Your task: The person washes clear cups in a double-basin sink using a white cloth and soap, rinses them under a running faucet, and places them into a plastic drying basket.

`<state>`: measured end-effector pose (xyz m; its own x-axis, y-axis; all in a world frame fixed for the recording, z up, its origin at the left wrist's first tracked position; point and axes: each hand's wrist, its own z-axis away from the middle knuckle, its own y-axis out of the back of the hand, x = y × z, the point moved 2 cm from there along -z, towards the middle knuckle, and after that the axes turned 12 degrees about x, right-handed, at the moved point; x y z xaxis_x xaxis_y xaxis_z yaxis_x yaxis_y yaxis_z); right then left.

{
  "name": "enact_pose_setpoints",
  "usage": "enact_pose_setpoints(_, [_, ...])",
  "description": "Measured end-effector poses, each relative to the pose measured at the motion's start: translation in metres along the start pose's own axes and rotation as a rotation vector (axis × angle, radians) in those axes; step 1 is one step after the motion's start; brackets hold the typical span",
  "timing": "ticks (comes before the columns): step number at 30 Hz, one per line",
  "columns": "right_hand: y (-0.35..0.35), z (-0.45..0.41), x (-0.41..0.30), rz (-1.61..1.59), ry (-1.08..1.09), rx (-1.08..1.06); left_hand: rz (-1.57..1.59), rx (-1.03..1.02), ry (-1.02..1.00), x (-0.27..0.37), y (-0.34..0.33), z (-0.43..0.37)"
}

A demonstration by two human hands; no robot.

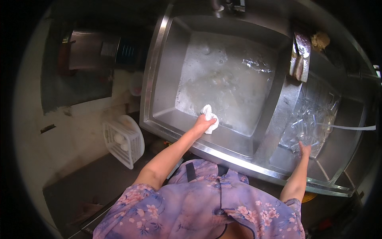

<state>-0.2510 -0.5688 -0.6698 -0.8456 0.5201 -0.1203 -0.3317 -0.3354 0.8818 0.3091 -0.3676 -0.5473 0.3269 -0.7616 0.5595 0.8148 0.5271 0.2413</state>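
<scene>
My left hand [205, 123] holds a bunched white cloth [211, 127] over the near side of the large stainless-steel sink basin [167, 74]. Cloudy, sudsy water [220, 80] covers the basin's floor. On the right, my right hand [304, 148] is at the near edge of a pile of clear glassware [304, 128] in the smaller basin. Its fingers are at a glass there; whether they grip it I cannot tell.
A steel divider [283, 104] separates the basins, with a metal piece [300, 56] on its far part. A white hose or strip [352, 127] reaches over the glassware. A white plastic basket [122, 143] stands at the left. A faucet [218, 10] is at the back.
</scene>
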Motion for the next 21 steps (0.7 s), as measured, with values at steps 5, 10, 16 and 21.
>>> enact_pose_setpoints(5, [0.023,0.028,0.000,0.133,-0.012,0.205,0.087,0.012,0.022,-0.001,0.012,-0.012])
enact_pose_setpoints(10, [0.093,0.128,-0.126,-0.314,0.274,0.793,0.111,0.019,0.025,0.013,0.042,-0.017])
enact_pose_setpoints(16, [0.072,0.286,-0.364,-0.741,0.911,0.396,0.230,0.013,0.073,0.022,0.067,-0.039])
enact_pose_setpoints(21, [-0.089,0.285,-0.488,-0.628,0.996,0.075,0.350,0.047,0.074,0.039,0.085,-0.039])
